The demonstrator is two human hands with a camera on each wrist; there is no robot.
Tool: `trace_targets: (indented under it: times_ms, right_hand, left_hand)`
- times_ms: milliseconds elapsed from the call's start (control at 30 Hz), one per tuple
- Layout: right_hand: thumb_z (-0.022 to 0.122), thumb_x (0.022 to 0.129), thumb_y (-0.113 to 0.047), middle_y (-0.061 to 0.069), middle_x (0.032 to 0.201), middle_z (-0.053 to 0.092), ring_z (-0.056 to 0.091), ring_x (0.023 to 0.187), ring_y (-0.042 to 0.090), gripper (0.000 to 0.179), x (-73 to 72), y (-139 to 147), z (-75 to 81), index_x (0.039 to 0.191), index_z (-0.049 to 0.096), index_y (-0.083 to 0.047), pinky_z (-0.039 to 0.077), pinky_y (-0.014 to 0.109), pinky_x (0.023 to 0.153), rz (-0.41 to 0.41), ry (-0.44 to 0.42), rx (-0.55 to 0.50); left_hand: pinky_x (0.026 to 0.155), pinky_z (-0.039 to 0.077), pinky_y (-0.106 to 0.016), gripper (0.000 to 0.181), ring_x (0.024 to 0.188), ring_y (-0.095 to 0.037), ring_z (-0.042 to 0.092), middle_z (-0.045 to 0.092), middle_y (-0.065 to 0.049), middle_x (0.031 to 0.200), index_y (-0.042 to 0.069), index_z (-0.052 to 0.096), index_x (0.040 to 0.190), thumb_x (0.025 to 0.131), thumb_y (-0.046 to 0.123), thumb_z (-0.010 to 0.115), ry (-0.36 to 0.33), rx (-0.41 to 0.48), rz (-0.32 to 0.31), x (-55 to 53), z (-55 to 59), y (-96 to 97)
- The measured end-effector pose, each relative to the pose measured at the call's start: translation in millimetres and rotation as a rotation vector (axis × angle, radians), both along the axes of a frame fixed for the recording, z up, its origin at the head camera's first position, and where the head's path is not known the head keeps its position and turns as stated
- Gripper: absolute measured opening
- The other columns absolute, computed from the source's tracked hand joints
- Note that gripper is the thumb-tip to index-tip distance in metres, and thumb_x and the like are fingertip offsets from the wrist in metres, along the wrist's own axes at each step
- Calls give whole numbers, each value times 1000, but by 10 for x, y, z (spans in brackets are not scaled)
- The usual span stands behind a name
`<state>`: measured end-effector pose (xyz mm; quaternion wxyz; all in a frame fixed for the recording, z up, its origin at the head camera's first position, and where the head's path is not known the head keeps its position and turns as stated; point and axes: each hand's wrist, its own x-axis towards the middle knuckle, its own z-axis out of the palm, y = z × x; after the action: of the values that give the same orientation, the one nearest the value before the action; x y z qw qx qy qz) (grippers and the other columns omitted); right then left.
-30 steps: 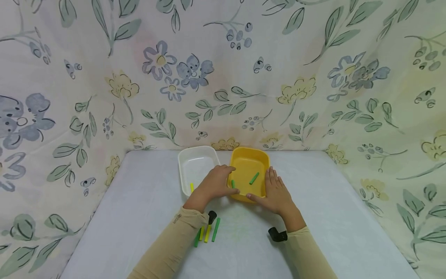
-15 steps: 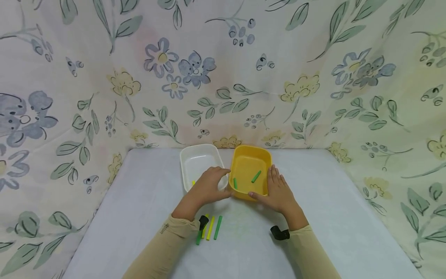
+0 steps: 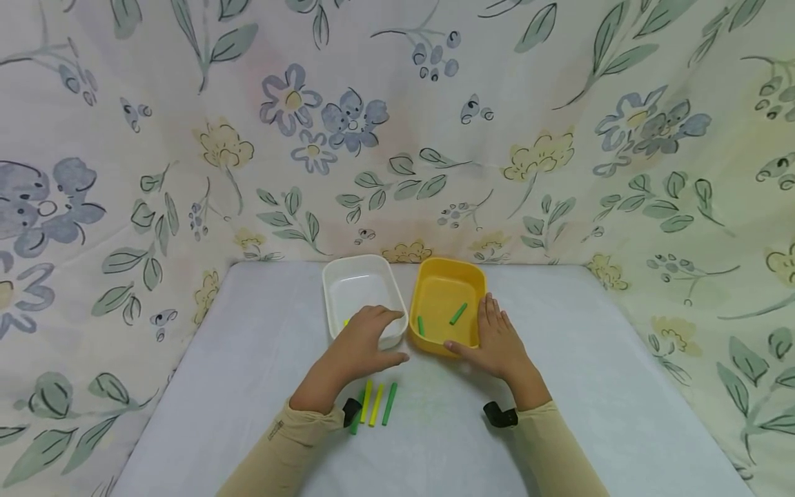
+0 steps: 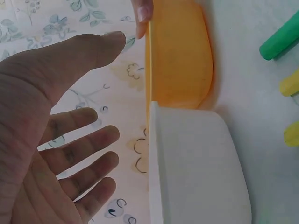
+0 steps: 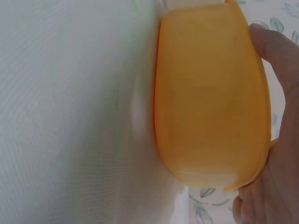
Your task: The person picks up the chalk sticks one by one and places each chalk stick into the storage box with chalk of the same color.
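My left hand (image 3: 360,342) hovers over the front of the white tray (image 3: 363,293), thumb and fingers spread with nothing between them. The left wrist view shows its palm (image 4: 23,154) beside the tray's rim. Against the yellow tray (image 3: 431,347) rests my right hand (image 3: 497,348), its fingers straight along the right side and the thumb on the front rim. Two green sticks, one leaning at the left (image 3: 421,326) and one lying further right (image 3: 458,313), are inside the yellow tray. The tip of a yellow stick (image 3: 346,322) shows in the white tray, partly hidden by my left hand.
In front of the trays, on the white table (image 3: 447,449), lie a green stick (image 3: 389,404), two yellow sticks (image 3: 376,405) and another green stick (image 3: 355,421) partly behind the left wrist camera (image 3: 351,410). A floral cloth (image 3: 397,138) hangs behind the table.
My left hand has left the yellow tray's left side and moved left and toward me, over the white tray's front. The right hand stays at the yellow tray.
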<state>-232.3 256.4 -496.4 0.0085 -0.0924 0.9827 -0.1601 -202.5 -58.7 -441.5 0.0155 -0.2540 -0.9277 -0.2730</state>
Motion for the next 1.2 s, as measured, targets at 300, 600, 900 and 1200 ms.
trace_targets:
  times_ms: [300, 600, 900, 1200]
  right_hand:
    - [53, 85, -91, 22, 178, -5, 4, 166, 41, 137, 7, 2, -13, 167, 0, 5, 10, 58, 134, 1, 5, -17]
    - [54, 85, -90, 22, 177, -5, 4, 166, 41, 137, 19, 9, -8, 167, 0, 6, 10, 58, 134, -1, 6, -17]
    - [53, 85, -91, 22, 177, -5, 5, 166, 41, 137, 26, -11, -4, 167, 0, 5, 10, 58, 134, 2, 3, -22]
    - [55, 85, -89, 23, 177, -3, 5, 166, 42, 137, 30, -8, 14, 167, 1, 6, 11, 58, 134, 6, 13, -20]
  left_hand:
    - [115, 50, -47, 71, 133, -26, 58, 67, -3, 139, 13, 65, 143, 85, 46, 89, 50, -22, -31, 223, -14, -41]
    - [109, 55, -42, 61, 127, -19, 62, 69, 2, 134, 15, 69, 138, 87, 42, 88, 75, 42, -120, 431, -121, -59]
    - [107, 55, -41, 52, 122, -17, 64, 72, 1, 125, 13, 73, 128, 87, 39, 89, 47, 60, -184, 525, -253, -82]
    - [101, 54, -37, 54, 112, -15, 62, 72, -1, 117, 10, 75, 124, 81, 39, 93, 6, -5, -229, 504, -361, -111]
